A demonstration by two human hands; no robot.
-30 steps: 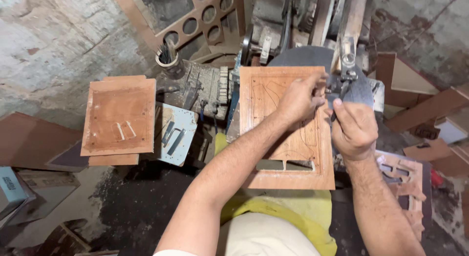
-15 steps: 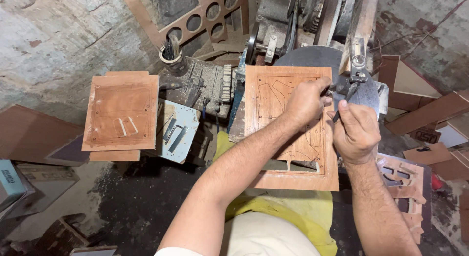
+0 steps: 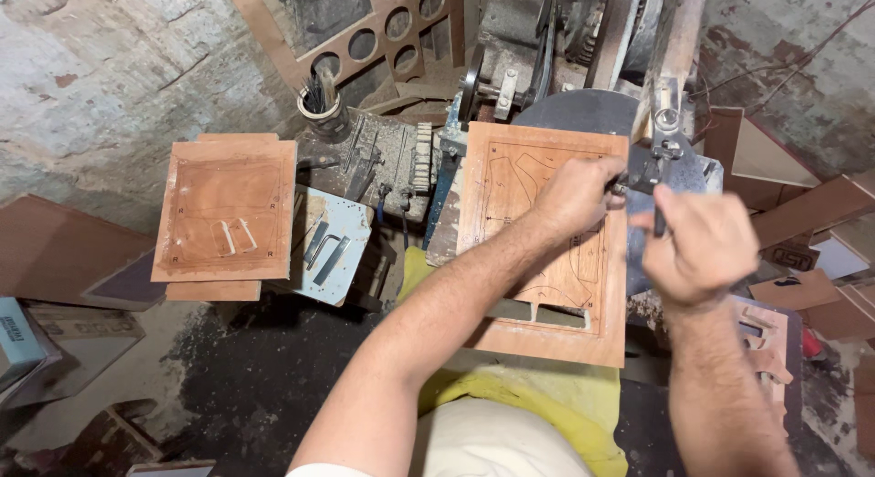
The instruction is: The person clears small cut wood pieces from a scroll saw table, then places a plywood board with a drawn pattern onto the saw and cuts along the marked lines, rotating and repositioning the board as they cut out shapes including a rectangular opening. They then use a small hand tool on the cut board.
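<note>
Left hand (image 3: 574, 194) pressed flat on the marked wooden panel (image 3: 547, 258), right hand (image 3: 702, 245) pinching the saw clamp (image 3: 661, 163) – one slot cut, most outlines left

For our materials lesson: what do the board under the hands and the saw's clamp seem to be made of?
Board: likely fibreboard or thin plywood, matte reddish-brown, flat, grainless, with drawn lines and a cut slot. Clamp: metal, dull grey, worn, slightly shiny. The left hand rests on the board; the right hand is blurred beside the clamp.
</note>
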